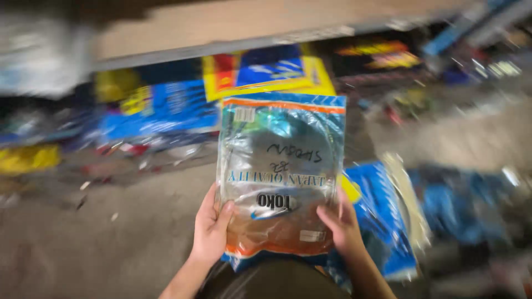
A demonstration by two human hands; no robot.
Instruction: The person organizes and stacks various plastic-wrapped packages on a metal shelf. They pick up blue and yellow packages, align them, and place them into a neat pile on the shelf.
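- The left hand (212,230) and right hand (342,224) both grip the lower edges of a clear plastic packet (281,171), held up over the lap.
- A coiled cable shows faintly inside; the packet looks sealed.
- More blue packets (382,216) lie beside on the floor (111,232), not in hand.

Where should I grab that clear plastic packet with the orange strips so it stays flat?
Grip the clear plastic packet by its two long side edges near the lower end, coming in from each side, as the left hand and right hand do now. It is flat, wide and floppy, so one-sided pinching would probably let it sag.
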